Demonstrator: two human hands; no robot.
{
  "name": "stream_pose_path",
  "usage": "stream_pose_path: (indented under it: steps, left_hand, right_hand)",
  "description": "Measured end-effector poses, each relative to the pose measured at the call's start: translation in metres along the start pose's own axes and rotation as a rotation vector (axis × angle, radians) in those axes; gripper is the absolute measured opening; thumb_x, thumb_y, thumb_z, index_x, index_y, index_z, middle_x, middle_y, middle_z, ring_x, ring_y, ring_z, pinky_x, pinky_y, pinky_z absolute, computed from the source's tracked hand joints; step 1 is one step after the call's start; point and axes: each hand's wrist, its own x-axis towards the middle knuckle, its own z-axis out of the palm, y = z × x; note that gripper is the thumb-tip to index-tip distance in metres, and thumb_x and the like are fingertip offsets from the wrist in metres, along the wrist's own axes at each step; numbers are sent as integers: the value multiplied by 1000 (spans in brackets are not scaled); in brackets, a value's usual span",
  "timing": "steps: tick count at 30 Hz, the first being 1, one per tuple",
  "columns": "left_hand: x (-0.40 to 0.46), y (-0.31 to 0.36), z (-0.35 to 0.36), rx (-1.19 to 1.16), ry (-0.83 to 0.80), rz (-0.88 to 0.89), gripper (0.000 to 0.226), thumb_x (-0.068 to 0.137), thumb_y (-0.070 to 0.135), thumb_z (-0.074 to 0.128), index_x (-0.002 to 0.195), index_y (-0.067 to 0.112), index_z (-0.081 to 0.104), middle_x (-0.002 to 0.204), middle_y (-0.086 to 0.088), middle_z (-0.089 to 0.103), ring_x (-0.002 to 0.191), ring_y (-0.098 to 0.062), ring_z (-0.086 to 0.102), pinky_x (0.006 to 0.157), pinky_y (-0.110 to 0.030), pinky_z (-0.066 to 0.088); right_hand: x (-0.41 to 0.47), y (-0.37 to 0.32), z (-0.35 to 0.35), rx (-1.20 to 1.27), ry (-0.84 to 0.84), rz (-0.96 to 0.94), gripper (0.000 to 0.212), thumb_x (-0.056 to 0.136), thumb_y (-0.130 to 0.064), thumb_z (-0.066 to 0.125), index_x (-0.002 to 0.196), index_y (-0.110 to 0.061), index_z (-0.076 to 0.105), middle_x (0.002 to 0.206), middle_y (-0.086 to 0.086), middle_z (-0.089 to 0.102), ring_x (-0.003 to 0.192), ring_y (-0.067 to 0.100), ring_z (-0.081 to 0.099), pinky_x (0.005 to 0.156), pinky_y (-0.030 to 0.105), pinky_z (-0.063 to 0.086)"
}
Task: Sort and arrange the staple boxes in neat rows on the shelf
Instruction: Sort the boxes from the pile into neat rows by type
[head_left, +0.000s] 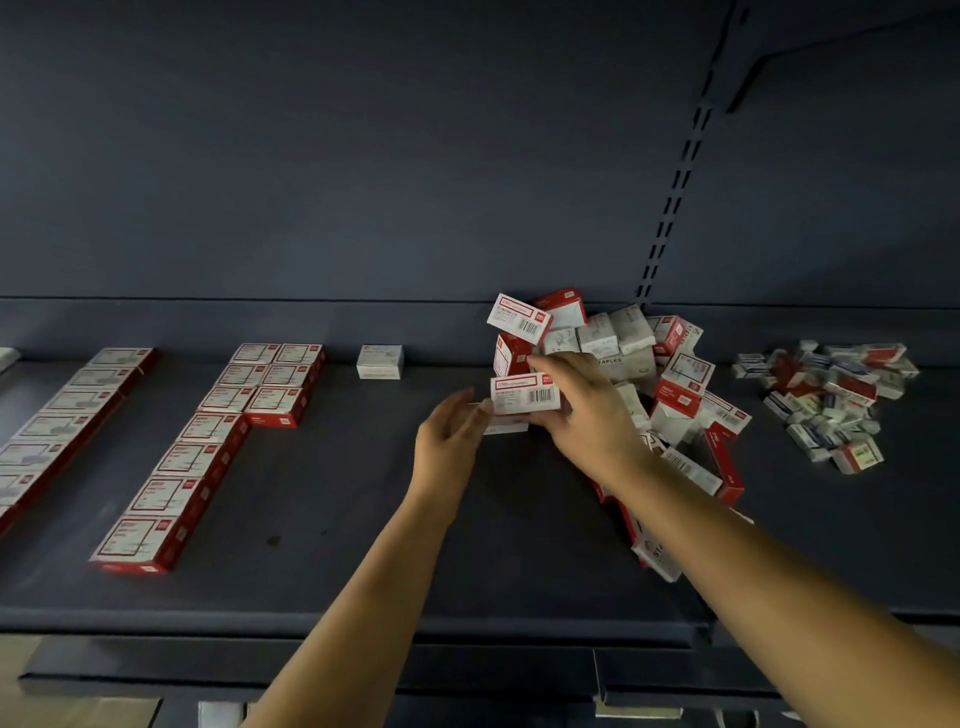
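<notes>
At the near-left edge of the jumbled pile (623, 384), a red-and-white staple box (525, 393) sat in the right hand (582, 410), barcode face up, its long axis running left to right across the shelf (337, 519). The right hand's fingers were curled over its top and right end, pinching it; the box lay directly ahead of those fingertips and just right of the left hand (449, 441). The left hand hovered with fingers loosely spread and nearly straight, fingertips at the box's left end, whether touching I could not tell. A second pale box (506, 425) lay flat just beneath. The right hand was plainly the nearer and already had it. The boxes were small cardboard cuboids, matte, sharp-edged, printed. Well to the left ran ordered rows (208, 436) of matching boxes, with a lone white box (380, 362) between them and the pile. Farther right, a heap of smaller boxes (831, 395) lay apart on the dark, matte metal shelf.
</notes>
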Motion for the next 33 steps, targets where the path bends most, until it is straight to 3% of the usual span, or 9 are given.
stream_pose_path:
  steps: [4, 8, 11, 13, 16, 22, 25, 28, 33]
  left_hand:
    - [-6, 8, -1, -352, -159, -132, 17, 89, 10, 58, 105, 7, 62, 91, -9, 72, 87, -19, 68, 89, -37, 52]
    - [-14, 17, -3, -447, -256, -89, 16, 85, 5, 57, 99, 4, 65, 90, -11, 73, 83, -18, 70, 80, -29, 56]
    - [-19, 20, -2, -478, -258, -53, 18, 82, 6, 59, 99, 4, 65, 92, -10, 73, 83, -18, 70, 73, -25, 56]
    - [-23, 21, -1, -491, -244, -23, 19, 81, 7, 59, 99, 5, 66, 94, -10, 72, 86, -19, 70, 74, -25, 56]
    - [-28, 20, 1, -494, -174, 19, 23, 78, 8, 62, 101, 4, 65, 95, -10, 72, 91, -21, 69, 78, -26, 56]
    - [-38, 14, 4, -324, 15, 157, 14, 83, 2, 64, 95, 9, 65, 87, -3, 73, 86, -16, 69, 76, -24, 55]
    - [-44, 10, 1, -95, 120, 280, 15, 82, 3, 67, 92, 14, 64, 84, 3, 71, 81, -8, 68, 73, -20, 53]
    - [-51, 8, -3, 94, 188, 383, 28, 82, -1, 67, 86, 25, 60, 77, 11, 66, 73, 4, 62, 65, -10, 47]
    - [-56, 2, -8, 298, 160, 577, 36, 78, -5, 65, 96, 25, 58, 98, 5, 62, 90, -10, 62, 71, -23, 53]
  right_hand:
    - [-8, -9, -9, 118, 68, -13, 60, 63, -4, 82, 118, -6, 56, 113, 15, 61, 108, 24, 55, 92, 21, 42]
    - [-14, -11, -11, 172, 127, -17, 59, 64, -4, 81, 113, -16, 50, 110, 13, 61, 108, 17, 51, 94, 16, 39]
    - [-16, -10, -11, 177, 177, -42, 40, 68, -8, 76, 100, -15, 54, 109, 14, 61, 106, 18, 53, 94, 10, 37]
    - [-18, -11, -10, 133, 195, -68, 22, 76, -17, 68, 96, -11, 61, 112, 14, 59, 106, 20, 53, 94, 12, 39]
    - [-21, -12, -8, 20, 210, -65, 26, 80, -21, 61, 102, -8, 67, 116, 7, 51, 104, 22, 51, 88, 24, 42]
    - [-30, -29, -1, 94, 67, 66, 39, 76, -8, 59, 114, -1, 63, 111, 10, 55, 104, 19, 55, 88, 21, 44]
    - [-27, -45, -5, 315, -39, 249, 35, 83, -7, 60, 118, -5, 61, 114, 4, 60, 104, 5, 53, 89, 9, 37]
    - [-24, -63, -9, 620, -98, 362, 21, 88, -10, 61, 106, -18, 64, 98, -7, 65, 89, -10, 58, 79, 4, 41]
    - [-25, -78, -7, 905, -112, 404, 17, 85, -15, 64, 101, -11, 67, 93, 2, 71, 90, 8, 66, 80, 19, 50]
